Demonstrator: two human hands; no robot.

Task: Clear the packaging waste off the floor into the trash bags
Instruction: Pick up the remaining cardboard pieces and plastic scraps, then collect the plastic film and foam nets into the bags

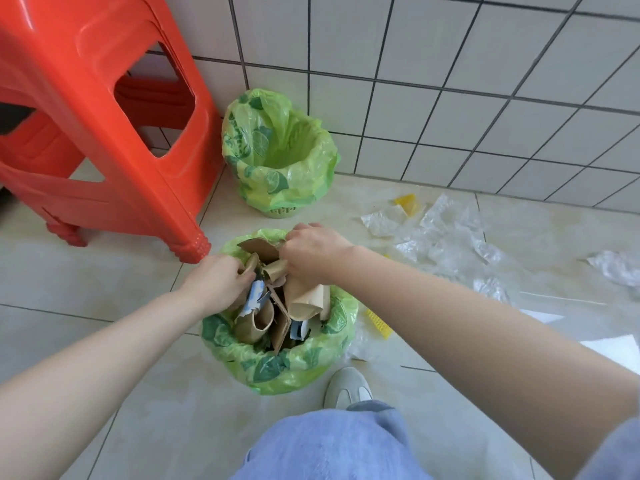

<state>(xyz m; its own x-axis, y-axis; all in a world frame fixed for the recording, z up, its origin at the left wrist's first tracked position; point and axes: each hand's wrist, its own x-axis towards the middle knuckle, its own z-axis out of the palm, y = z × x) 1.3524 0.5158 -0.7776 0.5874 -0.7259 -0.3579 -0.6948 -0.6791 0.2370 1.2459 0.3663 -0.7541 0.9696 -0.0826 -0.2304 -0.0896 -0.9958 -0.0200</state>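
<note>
A near trash bag (298,367), green with a leaf print, lines a small bin and is stuffed with brown cardboard pieces (308,299) that stick up above its rim. My left hand (218,280) is closed on cardboard at the bag's left side. My right hand (311,249) grips cardboard at the far rim. A second green trash bag (304,181) stands open by the wall and looks empty. Clear plastic wrappers (446,233) lie scattered on the floor to the right, with a yellow scrap (408,202) among them.
An orange plastic stool (104,126) stands at the left, its leg close to the near bin. A yellow ribbed piece (379,323) and white sheets (613,348) lie on the tiles at right. My shoe (346,388) is beside the near bin. A tiled wall (450,81) runs behind.
</note>
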